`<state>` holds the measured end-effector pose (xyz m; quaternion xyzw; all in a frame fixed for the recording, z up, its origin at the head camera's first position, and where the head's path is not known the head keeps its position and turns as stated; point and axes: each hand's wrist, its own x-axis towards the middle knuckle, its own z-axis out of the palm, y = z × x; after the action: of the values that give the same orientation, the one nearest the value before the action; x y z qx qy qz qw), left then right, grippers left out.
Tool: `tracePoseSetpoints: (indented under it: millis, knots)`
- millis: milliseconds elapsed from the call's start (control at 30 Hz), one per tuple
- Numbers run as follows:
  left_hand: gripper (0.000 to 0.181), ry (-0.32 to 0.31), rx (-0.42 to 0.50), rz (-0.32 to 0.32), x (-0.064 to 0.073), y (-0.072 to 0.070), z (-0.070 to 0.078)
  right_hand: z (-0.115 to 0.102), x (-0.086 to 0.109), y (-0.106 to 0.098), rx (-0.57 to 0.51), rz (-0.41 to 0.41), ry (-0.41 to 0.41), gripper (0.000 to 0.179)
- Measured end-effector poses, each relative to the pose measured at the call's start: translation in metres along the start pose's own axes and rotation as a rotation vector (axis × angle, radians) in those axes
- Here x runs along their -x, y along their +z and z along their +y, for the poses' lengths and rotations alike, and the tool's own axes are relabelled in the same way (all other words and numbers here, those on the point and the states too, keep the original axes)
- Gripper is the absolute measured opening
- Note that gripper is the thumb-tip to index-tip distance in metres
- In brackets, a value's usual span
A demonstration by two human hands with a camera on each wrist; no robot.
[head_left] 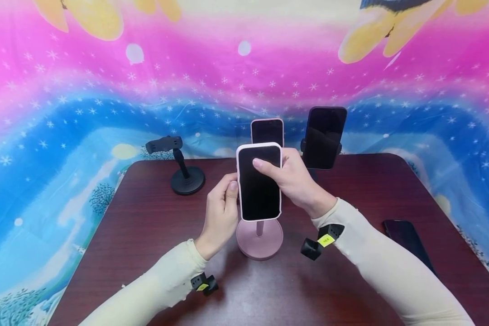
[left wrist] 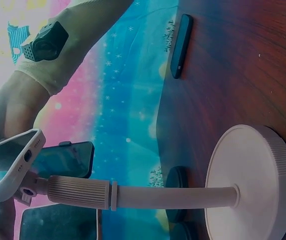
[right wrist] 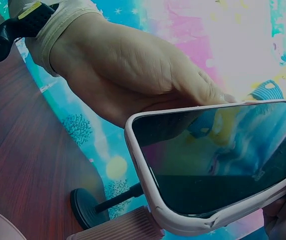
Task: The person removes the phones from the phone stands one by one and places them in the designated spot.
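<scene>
A smartphone in a pale pink-white case [head_left: 260, 194] stands upright on a pink phone stand [head_left: 259, 244], its dark screen facing me. My left hand [head_left: 220, 215] holds the phone's left edge, thumb along the side and fingers partly hidden behind. With the thumb laid across the upper screen, my right hand [head_left: 297, 181] grips the right edge; its other fingers are hidden. In the left wrist view the stand's ribbed stem [left wrist: 80, 192] meets the back of the phone [left wrist: 12, 165]. The right wrist view shows the phone's glossy screen [right wrist: 218, 160] close up.
An empty black phone stand [head_left: 187, 180] is at the back left. Behind the held phone is a pink-framed phone [head_left: 267, 130]. A black phone [head_left: 325, 138] sits on a stand at the back right. Another dark phone [head_left: 407, 242] lies flat beyond my right forearm on the table [head_left: 146, 217].
</scene>
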<state>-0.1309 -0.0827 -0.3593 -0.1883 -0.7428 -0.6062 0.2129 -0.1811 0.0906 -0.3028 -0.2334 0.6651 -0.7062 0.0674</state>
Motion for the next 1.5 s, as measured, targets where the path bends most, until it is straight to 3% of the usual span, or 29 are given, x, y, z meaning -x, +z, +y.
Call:
tracePoseSetpoints:
  millis: [300,567,1500]
  knots:
    - [0.029,-0.019,0.026,-0.001,-0.0013,-0.0006,0.0013,0.0031,-0.003,-0.0024,-0.047,-0.034,-0.001,0.024]
    - [0.025,-0.077,0.045,0.028,0.0013,0.0001,0.0022,0.0005,-0.0006,0.0026,-0.095,-0.052,-0.002,0.021]
    - [0.021,-0.069,0.062,0.026,0.0007,-0.0002,0.0052,-0.0053,-0.003,0.0002,-0.038,-0.034,-0.008,0.018]
